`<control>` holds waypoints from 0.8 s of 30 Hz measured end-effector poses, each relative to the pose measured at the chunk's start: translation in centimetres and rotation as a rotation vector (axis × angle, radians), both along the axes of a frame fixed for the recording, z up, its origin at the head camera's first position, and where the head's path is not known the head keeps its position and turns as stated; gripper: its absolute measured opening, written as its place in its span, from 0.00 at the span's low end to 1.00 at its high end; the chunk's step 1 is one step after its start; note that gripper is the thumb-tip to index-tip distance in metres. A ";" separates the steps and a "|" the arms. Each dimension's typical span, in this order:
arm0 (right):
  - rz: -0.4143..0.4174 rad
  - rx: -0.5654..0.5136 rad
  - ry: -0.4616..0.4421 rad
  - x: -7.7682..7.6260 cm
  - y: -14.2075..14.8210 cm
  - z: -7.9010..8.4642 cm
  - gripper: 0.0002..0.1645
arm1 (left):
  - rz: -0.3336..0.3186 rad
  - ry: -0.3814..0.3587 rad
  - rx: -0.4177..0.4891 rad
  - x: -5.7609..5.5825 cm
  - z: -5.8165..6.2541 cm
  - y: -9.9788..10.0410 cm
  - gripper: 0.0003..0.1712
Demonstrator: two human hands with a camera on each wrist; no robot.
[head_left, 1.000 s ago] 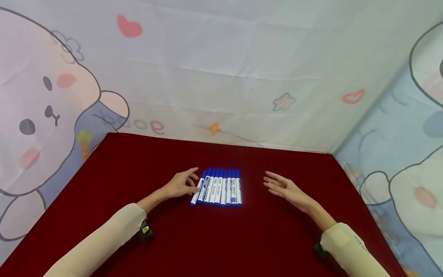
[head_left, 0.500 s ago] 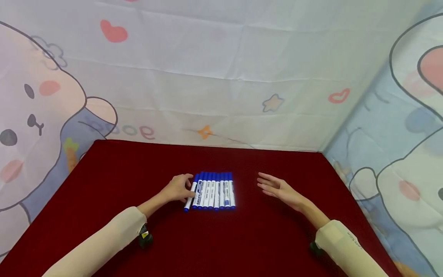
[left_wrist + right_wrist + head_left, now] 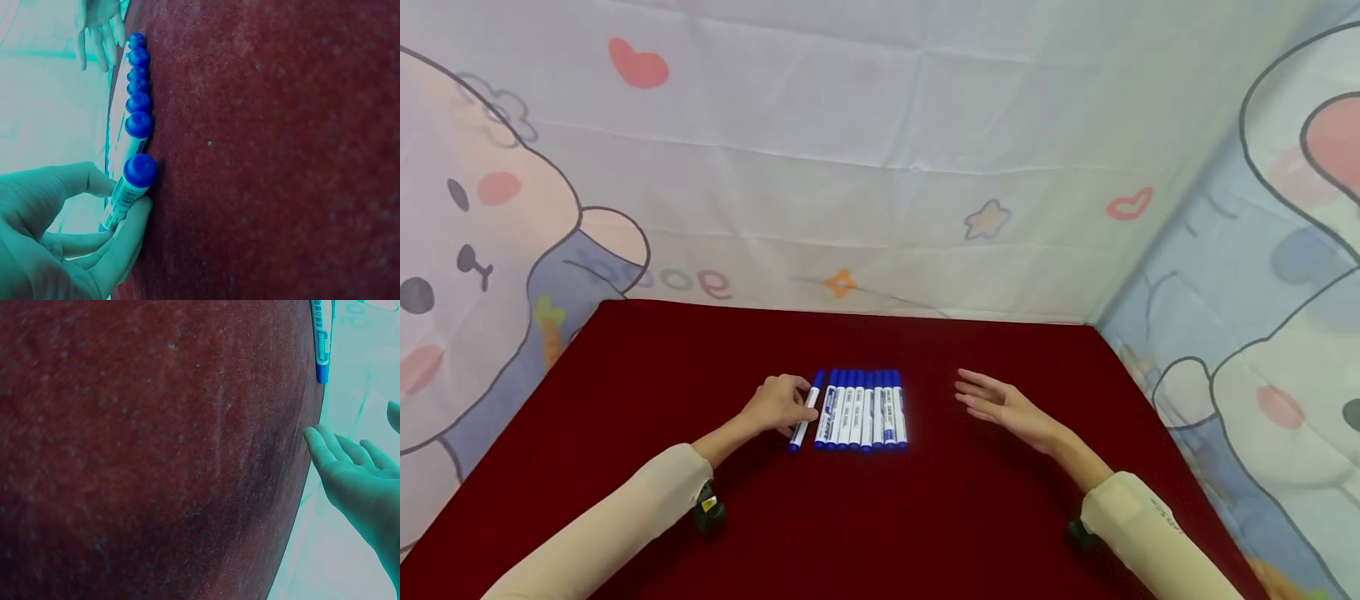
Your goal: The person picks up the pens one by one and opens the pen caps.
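The nearer left hand [image 3: 777, 405] pinches one marker [image 3: 800, 433] just beside the marker row [image 3: 860, 410], its near end slanting toward the left edge of the tabletop [image 3: 880, 525]; the right hand [image 3: 1021, 415] hangs loose.

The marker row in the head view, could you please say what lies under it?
The red tabletop shows around the marker row; what is directly beneath is covered and cannot be seen.
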State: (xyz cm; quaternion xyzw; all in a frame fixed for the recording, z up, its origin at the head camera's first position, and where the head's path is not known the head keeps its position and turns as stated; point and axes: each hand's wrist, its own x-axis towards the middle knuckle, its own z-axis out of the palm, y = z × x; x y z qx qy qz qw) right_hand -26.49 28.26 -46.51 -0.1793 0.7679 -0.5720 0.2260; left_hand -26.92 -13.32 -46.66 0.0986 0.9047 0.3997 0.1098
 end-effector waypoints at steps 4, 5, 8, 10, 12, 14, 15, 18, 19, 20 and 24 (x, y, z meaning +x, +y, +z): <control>0.003 -0.007 -0.013 -0.1 0.0 0.2 0.40 | 0.019 -0.004 0.029 0.1 0.2 -0.4 0.28; 0.005 -0.011 -0.018 -0.1 0.0 0.2 0.40 | 0.019 -0.005 0.035 0.2 0.3 -0.6 0.28; 0.013 -0.021 -0.032 -0.2 -0.3 0.2 0.40 | 0.028 -0.008 0.053 0.6 0.4 -1.1 0.27; 0.017 -0.026 -0.039 -0.2 -0.5 0.2 0.41 | 0.024 -0.012 0.068 0.9 0.4 -1.4 0.26; 0.027 -0.029 -0.031 -0.2 -0.7 0.2 0.41 | 0.025 -0.016 0.086 1.2 0.3 -1.6 0.25; 0.026 -0.025 -0.031 -0.2 -1.0 0.3 0.41 | 0.026 -0.021 0.101 1.4 0.3 -1.9 0.24; 0.027 -0.024 -0.030 -0.2 -1.2 0.3 0.40 | 0.025 -0.022 0.103 1.5 0.3 -2.0 0.24; 0.029 -0.017 -0.021 -0.3 -1.6 0.4 0.40 | 0.031 -0.022 0.105 1.8 0.4 -2.2 0.24; 0.027 -0.015 -0.022 -0.4 -1.7 0.4 0.40 | 0.027 -0.023 0.105 1.9 0.4 -2.3 0.25; 0.029 -0.015 -0.017 -0.4 -1.8 0.4 0.40 | 0.025 -0.023 0.103 2.0 0.5 -2.4 0.26; 0.035 -0.012 -0.008 -0.4 -2.1 0.7 0.39 | 0.003 -0.039 0.126 2.2 0.8 -2.3 0.28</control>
